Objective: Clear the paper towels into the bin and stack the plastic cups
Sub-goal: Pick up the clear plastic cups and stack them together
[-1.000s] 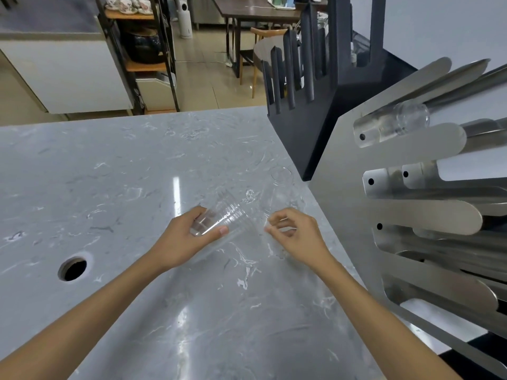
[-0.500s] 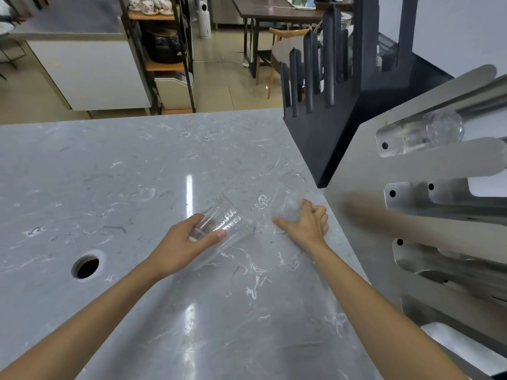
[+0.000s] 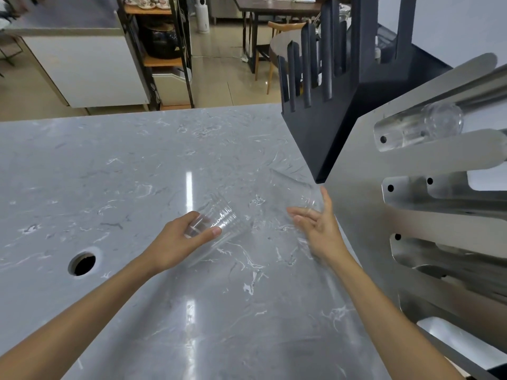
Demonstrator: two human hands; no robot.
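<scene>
Grey marbled desk [image 3: 137,174] fills the view, with a round hole [image 3: 81,263] at 9 o'clock and a steel rack [image 3: 411,215] along the 3 o'clock side. Near centre, the left hand [image 3: 175,242] has its grip clamped on a tilted stack of clear cups [image 3: 216,223]. At 2 o'clock from it, the right hand [image 3: 318,229] is spread, fingers apart, beside a lone clear cup [image 3: 296,187] standing close to the rack; whether they touch it is unclear. No paper towels or bin show. Risks: the thin cup could tip or skid against the rack if nudged, and a hard squeeze could crumple it.
</scene>
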